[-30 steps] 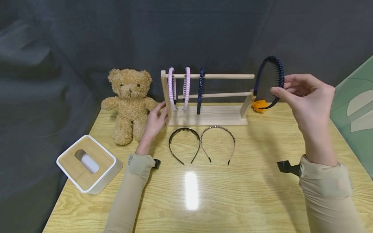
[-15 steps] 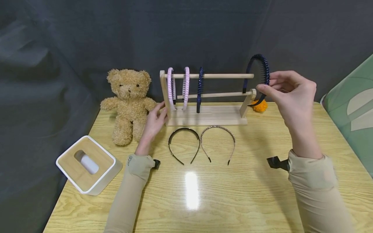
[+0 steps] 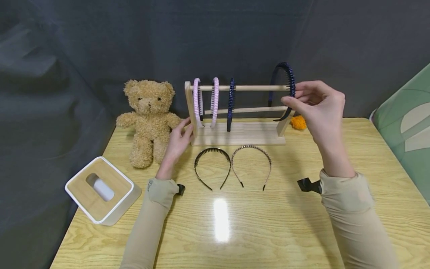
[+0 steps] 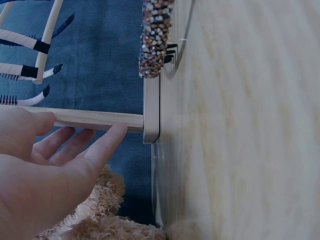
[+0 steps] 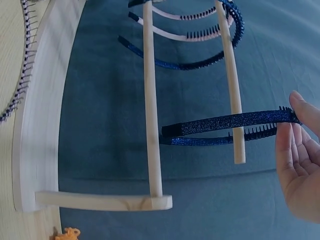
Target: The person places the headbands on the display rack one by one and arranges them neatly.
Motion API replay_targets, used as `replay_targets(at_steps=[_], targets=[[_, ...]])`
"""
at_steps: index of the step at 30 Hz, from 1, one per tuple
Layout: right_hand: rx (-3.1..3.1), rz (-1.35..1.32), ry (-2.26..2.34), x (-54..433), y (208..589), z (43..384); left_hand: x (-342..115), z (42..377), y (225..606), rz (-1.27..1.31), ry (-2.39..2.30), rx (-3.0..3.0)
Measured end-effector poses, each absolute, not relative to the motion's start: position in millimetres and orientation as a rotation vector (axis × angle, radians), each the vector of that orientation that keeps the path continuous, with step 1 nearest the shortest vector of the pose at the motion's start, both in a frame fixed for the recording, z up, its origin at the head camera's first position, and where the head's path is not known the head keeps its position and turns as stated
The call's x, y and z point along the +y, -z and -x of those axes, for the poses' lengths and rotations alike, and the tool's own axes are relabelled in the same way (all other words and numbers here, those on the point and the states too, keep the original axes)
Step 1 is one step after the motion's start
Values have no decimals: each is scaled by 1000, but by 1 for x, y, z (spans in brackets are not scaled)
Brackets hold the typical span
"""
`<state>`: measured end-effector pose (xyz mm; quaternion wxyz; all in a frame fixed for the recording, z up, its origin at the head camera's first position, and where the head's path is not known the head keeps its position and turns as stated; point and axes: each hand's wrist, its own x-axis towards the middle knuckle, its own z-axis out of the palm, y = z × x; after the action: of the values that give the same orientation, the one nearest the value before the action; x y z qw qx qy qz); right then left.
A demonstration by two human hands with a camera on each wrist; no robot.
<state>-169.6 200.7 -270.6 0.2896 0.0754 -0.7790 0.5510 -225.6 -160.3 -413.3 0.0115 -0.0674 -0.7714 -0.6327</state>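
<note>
My right hand point(image 3: 320, 108) pinches a dark blue toothed headband point(image 3: 291, 74) between thumb and fingers at the rack's right end. In the right wrist view the upper rod's free end passes inside the headband point(image 5: 215, 122), whose tips lie close to the lower rod point(image 5: 151, 100). At the wooden rack point(image 3: 238, 132), my left hand point(image 3: 179, 138) touches the left post with its fingers extended; the left wrist view shows them along this post point(image 4: 100, 119). Two lilac headbands point(image 3: 215, 101) and another dark blue headband point(image 3: 231, 101) hang on the rack.
A black headband point(image 3: 212, 149) and a pinkish beaded headband point(image 3: 252, 147) lie before the rack. To the left are a teddy bear point(image 3: 150, 116) and a tissue box point(image 3: 125, 209). An orange pompom point(image 3: 298, 122) is behind the rack's right foot. Dark cloth point(image 3: 235, 37) hangs behind.
My right hand has moved left with the dark blue headband, from beyond the rack's right end to around the upper rod's end. The left hand has stayed at the post.
</note>
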Motion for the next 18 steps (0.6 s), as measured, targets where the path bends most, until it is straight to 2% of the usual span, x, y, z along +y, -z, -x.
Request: replay_targets(at_steps=[18], targets=[[-2090,-267,-1516,172,278,185,-159,226,414,216,1963,-2403]])
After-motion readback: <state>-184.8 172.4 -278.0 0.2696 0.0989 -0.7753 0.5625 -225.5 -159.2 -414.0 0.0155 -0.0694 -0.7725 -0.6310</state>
